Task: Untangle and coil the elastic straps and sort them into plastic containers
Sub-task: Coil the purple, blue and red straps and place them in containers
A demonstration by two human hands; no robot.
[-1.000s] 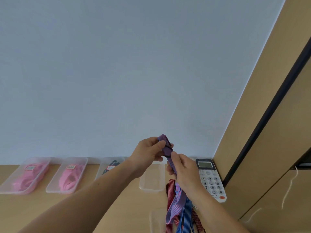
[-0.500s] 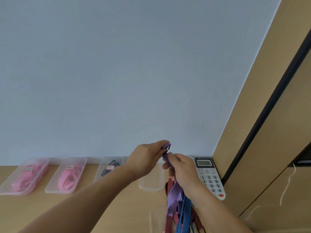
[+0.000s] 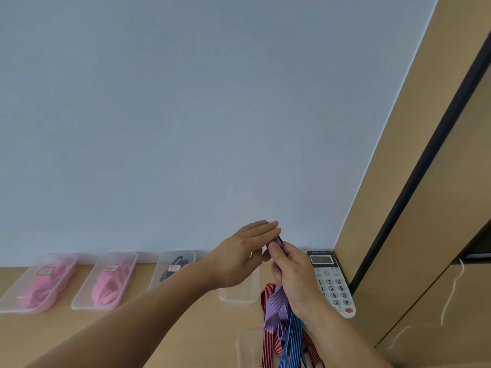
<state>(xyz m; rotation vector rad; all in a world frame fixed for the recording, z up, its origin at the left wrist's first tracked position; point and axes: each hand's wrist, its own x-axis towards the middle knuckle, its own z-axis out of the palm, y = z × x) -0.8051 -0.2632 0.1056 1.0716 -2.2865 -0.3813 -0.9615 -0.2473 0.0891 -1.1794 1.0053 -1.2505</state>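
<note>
Head cam: pinched purple strap (image 3: 275,307) w/ right hand (image 3: 293,273), just left of phone (image 3: 332,284). Pressed left hand (image 3: 243,257), fingers straight, against strap's coiled top. Let loose end hang over red strap (image 3: 267,343) & blue strap (image 3: 290,342), below-left of phone. Noted empty container (image 3: 239,299) just left of phone; farther left, black-strap container (image 3: 155,278), then 2 pink-strap containers (image 3: 86,306) (image 3: 14,309).

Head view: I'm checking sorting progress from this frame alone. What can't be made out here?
All in the head view:
1. Purple strap: its coiled end is mostly covered by the left hand and right hand; turns uncountable.
2. Container labels: too small and blurred to read.
3. Red strap and blue strap: cut off by the bottom edge.
4. Clear container: partly behind the left hand; contents unclear.
</note>
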